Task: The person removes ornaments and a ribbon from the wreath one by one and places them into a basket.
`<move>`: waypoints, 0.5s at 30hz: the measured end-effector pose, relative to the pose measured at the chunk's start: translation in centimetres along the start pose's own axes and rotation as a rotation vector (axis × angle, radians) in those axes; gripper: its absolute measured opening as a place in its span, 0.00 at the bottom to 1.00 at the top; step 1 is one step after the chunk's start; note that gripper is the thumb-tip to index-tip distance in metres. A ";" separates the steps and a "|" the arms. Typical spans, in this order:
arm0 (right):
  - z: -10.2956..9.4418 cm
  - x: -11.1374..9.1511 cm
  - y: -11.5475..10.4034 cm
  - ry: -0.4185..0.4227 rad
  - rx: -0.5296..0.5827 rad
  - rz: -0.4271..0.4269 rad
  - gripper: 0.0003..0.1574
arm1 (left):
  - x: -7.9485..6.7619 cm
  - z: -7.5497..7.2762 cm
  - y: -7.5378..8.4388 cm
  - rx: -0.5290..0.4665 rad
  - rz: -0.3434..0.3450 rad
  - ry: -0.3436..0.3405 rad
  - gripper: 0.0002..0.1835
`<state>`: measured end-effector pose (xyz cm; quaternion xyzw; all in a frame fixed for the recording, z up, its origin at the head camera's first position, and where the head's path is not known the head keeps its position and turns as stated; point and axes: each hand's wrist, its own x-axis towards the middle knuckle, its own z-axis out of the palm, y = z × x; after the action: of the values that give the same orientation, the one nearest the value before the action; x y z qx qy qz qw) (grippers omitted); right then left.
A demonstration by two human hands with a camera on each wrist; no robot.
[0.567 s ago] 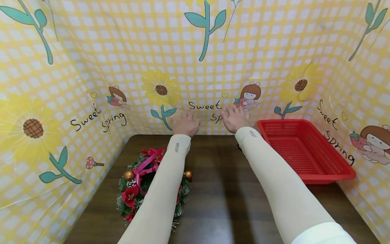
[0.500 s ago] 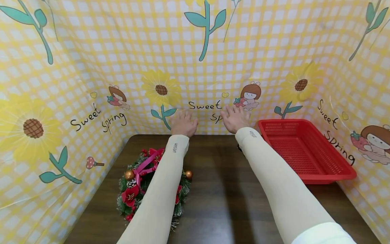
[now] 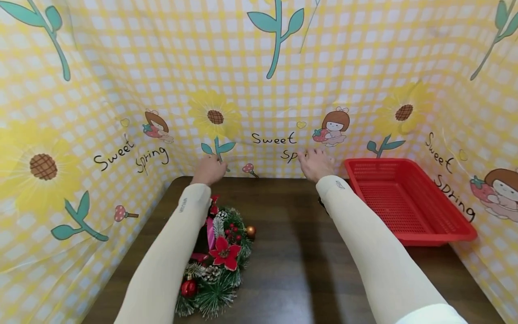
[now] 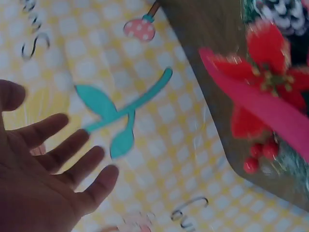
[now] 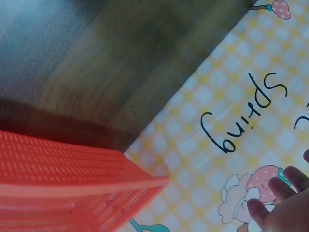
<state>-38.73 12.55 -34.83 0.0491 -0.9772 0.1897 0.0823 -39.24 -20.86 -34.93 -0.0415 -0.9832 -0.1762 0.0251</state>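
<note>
A Christmas wreath (image 3: 220, 288) lies on the left side of the dark wooden table, with red flowers, berries, pinecones, baubles and a pink ribbon (image 4: 270, 106). My left sleeve covers part of it. Beyond its far side, my left hand (image 3: 209, 169) hovers near the table's back edge; the left wrist view shows its fingers loosely spread, holding nothing. My right hand (image 3: 317, 164) is raised by the back cloth, left of a red plastic basket (image 3: 441, 237). Its fingers look relaxed and hold nothing; only part of that hand (image 5: 287, 205) enters the right wrist view.
Yellow-and-white checked cloth (image 3: 267, 103) printed with flowers and words walls the table (image 3: 275, 270) at the back and both sides. The basket sits at the right back against the cloth. A small dark object shows partly beside my right sleeve, too hidden to tell.
My left hand has moved left and slightly nearer, and its sleeve now covers the wreath's left part, exposing the right part. My right hand has dropped slightly. The head view has shifted a little.
</note>
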 end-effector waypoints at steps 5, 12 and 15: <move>1.0 -0.1 0.1 0.013 0.037 0.004 0.45 | -2.7 -1.2 -4.5 -0.107 -0.070 0.019 0.20; 4.2 -0.8 0.2 -0.130 0.156 -0.078 0.39 | -6.3 -1.5 -10.7 -0.133 -0.018 -0.080 0.25; 6.0 -1.3 0.0 -0.207 0.205 -0.100 0.38 | -8.0 -1.5 -12.6 -0.130 -0.002 -0.096 0.27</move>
<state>-38.34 10.30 -40.57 0.1254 -0.9523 0.2780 -0.0151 -32.32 -33.68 -38.38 -0.0506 -0.9698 -0.2373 -0.0248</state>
